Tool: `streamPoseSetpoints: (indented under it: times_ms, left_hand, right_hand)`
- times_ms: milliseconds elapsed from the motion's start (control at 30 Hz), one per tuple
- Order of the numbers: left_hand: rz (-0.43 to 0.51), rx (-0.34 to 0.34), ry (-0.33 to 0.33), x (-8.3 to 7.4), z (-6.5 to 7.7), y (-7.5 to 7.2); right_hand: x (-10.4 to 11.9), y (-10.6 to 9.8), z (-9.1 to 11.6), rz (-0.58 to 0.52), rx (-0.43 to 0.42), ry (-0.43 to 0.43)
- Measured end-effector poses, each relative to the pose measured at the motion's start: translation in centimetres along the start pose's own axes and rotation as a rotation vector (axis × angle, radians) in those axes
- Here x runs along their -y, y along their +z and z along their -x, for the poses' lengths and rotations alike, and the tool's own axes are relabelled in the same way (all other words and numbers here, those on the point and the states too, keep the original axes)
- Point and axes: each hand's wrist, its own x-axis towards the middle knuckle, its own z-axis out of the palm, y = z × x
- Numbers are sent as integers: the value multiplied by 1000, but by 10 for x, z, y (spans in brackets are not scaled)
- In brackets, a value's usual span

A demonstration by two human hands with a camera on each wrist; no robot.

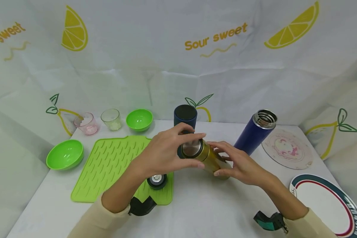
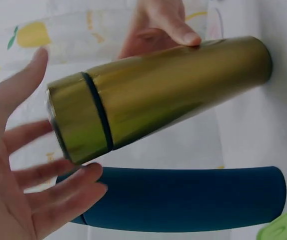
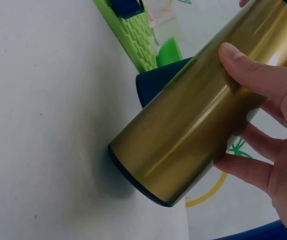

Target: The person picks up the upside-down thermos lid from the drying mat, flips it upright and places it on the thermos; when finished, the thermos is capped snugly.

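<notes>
Straight ahead as twelve o'clock, my right hand (image 1: pixel 244 163) is clamped round the body of the gold bottle (image 1: pixel 210 160), thumb on one side and fingers on the other, and I hold it near the middle of the table (image 1: pixel 196 211), tilted so its top leans toward ten o'clock; whether its base touches the cloth I cannot tell. My left hand (image 1: pixel 163 150) is spread around the gold cap (image 2: pixel 78 125), the thumb clearly apart from it; the fingers lie close on the far side, though whether they touch I cannot tell. As I judge it, one bottle is already opened: the purple-blue bottle (image 1: pixel 254 132), at two o'clock from the gold one, shows a bare steel mouth, and a black-rimmed lid (image 1: pixel 156 181) lies at eight o'clock on the green mat (image 1: pixel 107 172), probably from that bottle. The gold bottle is still capped, its dark ring closed up against the body, so any opening of it remains undone. The dark blue bottle (image 1: pixel 185 114), at eleven o'clock beyond my left hand, stands with its top on and looks untouched for now.
</notes>
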Motion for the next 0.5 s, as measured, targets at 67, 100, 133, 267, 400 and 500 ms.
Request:
streamPoseSetpoints:
  times_ms: [67, 100, 133, 267, 400, 500]
  left_hand:
    - [-83, -60, -58, -3, -1, 4]
    - [-105, -83, -77, -4, -2, 6]
    - [-118, -97, -89, -5, -3, 7]
    - [-105, -109, -86, -5, -4, 7]
    - [-55, -67, -41, -2, -3, 3]
    - [46, -9, 8, 1, -3, -1]
  right_hand:
    - [0, 0, 0, 4, -2, 3]
    - [1, 0, 0, 4, -2, 7]
    - [1, 0, -1, 5, -2, 11]
    - [2, 0, -2, 24, -3, 12]
    - [1, 0, -4, 27, 5, 2]
    - [1, -1, -5, 16, 12, -3]
